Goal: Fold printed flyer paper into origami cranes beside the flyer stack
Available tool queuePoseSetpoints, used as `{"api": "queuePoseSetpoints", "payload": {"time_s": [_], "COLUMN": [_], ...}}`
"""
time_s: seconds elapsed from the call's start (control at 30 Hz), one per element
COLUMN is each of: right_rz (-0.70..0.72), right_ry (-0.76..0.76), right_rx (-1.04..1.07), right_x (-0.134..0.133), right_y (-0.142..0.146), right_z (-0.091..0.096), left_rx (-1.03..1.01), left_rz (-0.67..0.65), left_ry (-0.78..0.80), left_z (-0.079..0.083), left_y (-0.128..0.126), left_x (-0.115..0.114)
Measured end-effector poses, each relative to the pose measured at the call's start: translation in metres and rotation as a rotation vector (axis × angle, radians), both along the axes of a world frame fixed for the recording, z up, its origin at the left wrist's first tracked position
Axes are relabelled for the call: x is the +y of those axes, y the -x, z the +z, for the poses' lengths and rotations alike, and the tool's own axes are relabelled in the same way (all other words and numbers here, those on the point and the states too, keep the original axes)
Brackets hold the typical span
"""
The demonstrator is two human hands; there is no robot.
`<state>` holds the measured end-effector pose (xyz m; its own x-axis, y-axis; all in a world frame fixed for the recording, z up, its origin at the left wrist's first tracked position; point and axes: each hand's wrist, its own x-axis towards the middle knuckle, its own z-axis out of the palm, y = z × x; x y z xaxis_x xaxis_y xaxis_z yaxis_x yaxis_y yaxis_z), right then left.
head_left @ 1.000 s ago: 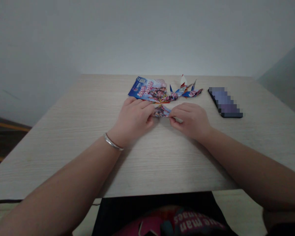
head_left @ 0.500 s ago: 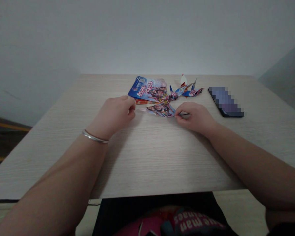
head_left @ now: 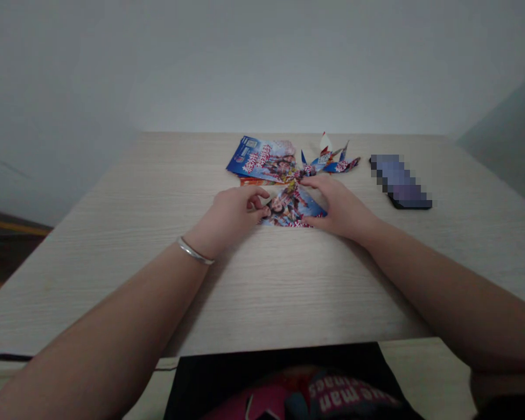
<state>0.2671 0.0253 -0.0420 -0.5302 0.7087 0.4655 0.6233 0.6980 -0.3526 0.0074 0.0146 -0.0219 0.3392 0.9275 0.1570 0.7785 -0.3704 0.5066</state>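
A printed piece of paper (head_left: pixel 289 207), colourful with pictures of people and tapering toward its top, lies on the table between my hands. My left hand (head_left: pixel 231 216) has its curled fingers and thumb on the paper's lower left edge. On the opposite side my right hand (head_left: pixel 343 207) rests with thumb and fingers apart, the thumb on the lower right corner and the fingertips near the top. Just beyond lie a stack of printed leaflets (head_left: pixel 262 157) and several folded paper shapes (head_left: pixel 330 163) with pointed tips.
A phone (head_left: pixel 400 181) with a blurred-out screen lies on the light wooden table (head_left: pixel 289 286), to the right of my right hand. The wall (head_left: pixel 262 64) stands behind the far table edge. A dark cable (head_left: pixel 4 357) runs along the near left edge.
The paper, narrow and folded before, now shows a wider triangular face toward me. My left hand has moved right onto its edge. My right hand has gone from a pinch to spread fingers.
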Motion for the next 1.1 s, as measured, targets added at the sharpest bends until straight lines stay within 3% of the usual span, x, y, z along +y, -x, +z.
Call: {"api": "queuePoseSetpoints", "payload": {"time_s": [0.1, 0.3, 0.43, 0.57, 0.77, 0.97, 1.1], "right_rz": [-0.058, -0.12, -0.127, -0.039, 0.16, 0.245, 0.246], "right_ry": [0.031, -0.068, -0.068, -0.036, 0.042, -0.038, -0.026], "right_rx": [-0.008, 0.073, 0.086, 0.011, -0.202, -0.391, -0.43], "right_x": [-0.001, -0.008, -0.007, -0.004, -0.01, -0.019, -0.018], "right_y": [0.002, 0.005, 0.003, 0.0, -0.002, 0.002, 0.002], "right_z": [0.0, 0.005, 0.006, 0.005, 0.01, 0.019, 0.023], "left_rx": [-0.072, -0.079, -0.064, 0.053, 0.255, 0.346, 0.36], "left_rz": [-0.059, -0.163, -0.314, -0.439, -0.456, -0.427, -0.481], "left_ry": [-0.029, -0.197, -0.227, -0.267, -0.257, -0.235, -0.284], "left_z": [0.001, 0.004, 0.007, 0.008, 0.007, 0.009, 0.006], "left_y": [-0.001, -0.002, 0.0, 0.005, 0.009, 0.007, 0.009], "left_x": [0.0, -0.001, -0.003, -0.003, -0.003, -0.005, -0.005]}}
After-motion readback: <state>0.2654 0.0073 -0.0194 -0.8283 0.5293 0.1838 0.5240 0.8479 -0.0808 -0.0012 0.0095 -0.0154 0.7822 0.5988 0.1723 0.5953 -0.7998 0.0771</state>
